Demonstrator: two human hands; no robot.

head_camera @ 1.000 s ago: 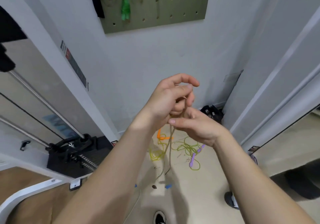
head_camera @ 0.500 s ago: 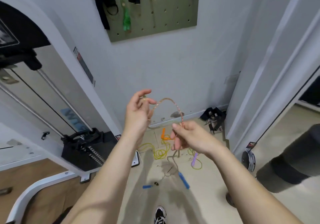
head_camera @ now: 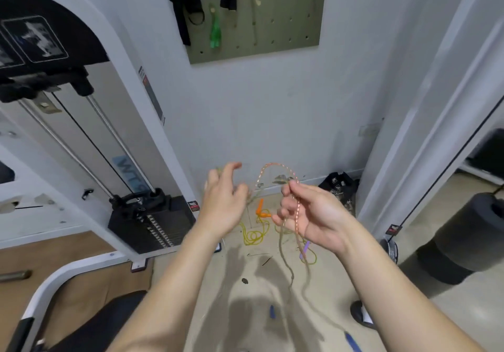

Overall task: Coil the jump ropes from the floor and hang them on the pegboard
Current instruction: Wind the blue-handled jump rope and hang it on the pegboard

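Note:
An orange-and-white beaded jump rope [head_camera: 275, 165] arcs between my two hands at chest height. My right hand [head_camera: 313, 215] pinches it between thumb and fingers, and its loops hang below toward the floor. My left hand [head_camera: 223, 201] is blurred, with the rope running into its curled fingers. The rope's blue handles [head_camera: 272, 311] dangle low near my feet. The olive pegboard [head_camera: 286, 24] is on the wall above, carrying a green rope [head_camera: 215, 31], black straps and a pink-black bundle. A yellow rope with orange handles [head_camera: 261, 211] and a yellow-green rope with a purple handle [head_camera: 305, 248] lie on the floor.
A white cable weight machine with a black stack [head_camera: 152, 226] fills the left side. A black bag [head_camera: 338, 185] sits by the wall, a white frame post [head_camera: 409, 133] stands on the right, and a black foam roller [head_camera: 463, 240] lies beyond it.
My hands have parted and dropped lower in view, and the rope now arcs between them. My left hand has swung back toward my right hand. The camera has tilted up, showing more pegboard.

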